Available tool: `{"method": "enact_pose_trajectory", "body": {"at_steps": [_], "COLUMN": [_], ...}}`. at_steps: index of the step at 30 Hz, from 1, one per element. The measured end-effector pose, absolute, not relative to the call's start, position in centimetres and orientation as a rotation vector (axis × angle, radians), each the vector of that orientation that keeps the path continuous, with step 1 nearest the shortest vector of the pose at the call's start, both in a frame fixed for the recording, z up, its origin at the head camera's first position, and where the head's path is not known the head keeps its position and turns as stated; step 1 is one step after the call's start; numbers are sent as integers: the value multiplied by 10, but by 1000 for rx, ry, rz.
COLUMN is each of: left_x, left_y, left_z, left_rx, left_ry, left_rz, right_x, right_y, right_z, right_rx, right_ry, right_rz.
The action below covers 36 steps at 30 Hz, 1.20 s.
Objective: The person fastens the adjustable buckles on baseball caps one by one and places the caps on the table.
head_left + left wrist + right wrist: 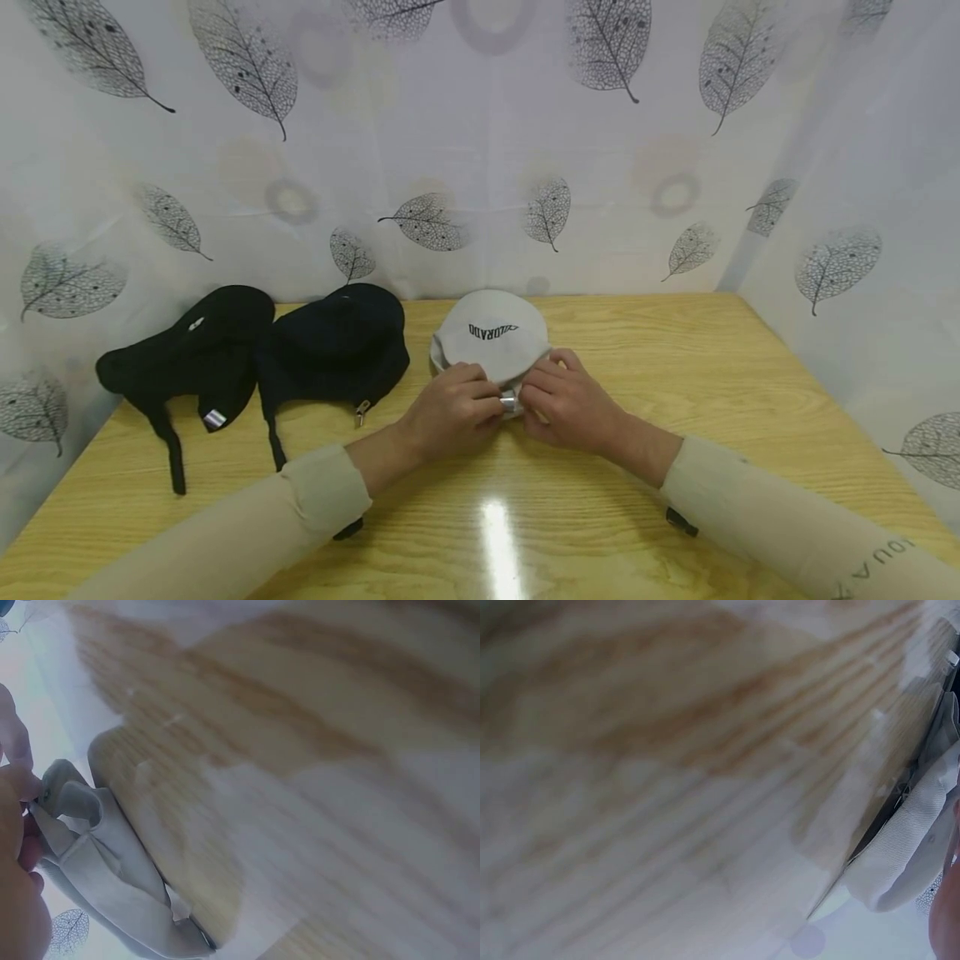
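Note:
A white cap [491, 333] with dark lettering lies on the table in front of me. At its near edge my left hand [457, 408] and right hand [566, 404] pinch the cap's fabric. A small shiny silver piece [509, 403] shows between the two hands; whether it is a buckle or a tag I cannot tell. In the left wrist view, the left fingers [19, 780] grip a folded edge of the cap [112, 862]. The right wrist view has the cap's fabric [907, 840] at its right edge, beside part of the right hand [946, 915]. The fingertips are mostly hidden.
To the left lie a black cap [225, 342] with a hanging strap and a dark navy cap [330, 342] with a metal clasp [362, 412]. They touch each other. Behind the wooden table [675, 358] hangs a leaf-patterned curtain [480, 150].

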State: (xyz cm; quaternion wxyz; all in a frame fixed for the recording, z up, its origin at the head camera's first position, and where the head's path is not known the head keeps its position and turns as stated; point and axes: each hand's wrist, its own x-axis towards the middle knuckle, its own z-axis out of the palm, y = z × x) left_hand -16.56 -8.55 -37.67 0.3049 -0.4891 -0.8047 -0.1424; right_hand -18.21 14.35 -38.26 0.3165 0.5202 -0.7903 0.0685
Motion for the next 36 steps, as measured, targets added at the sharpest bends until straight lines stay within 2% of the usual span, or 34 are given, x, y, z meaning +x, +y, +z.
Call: {"method": "enact_pose_trajectory", "body": {"at_steps": [22, 36], "left_x": [-168, -168], "left_y": [-87, -86], "left_z": [-380, -380], "left_rx": [-1291, -1272], "left_ry": [-2108, -2077], "left_rz": [-384, -453], "right_x": [-181, -181], "right_y": [145, 145], "right_z": [-382, -384], "right_rx": [1270, 1353], "right_ry": [-2115, -2084], "right_rz": [141, 223]}}
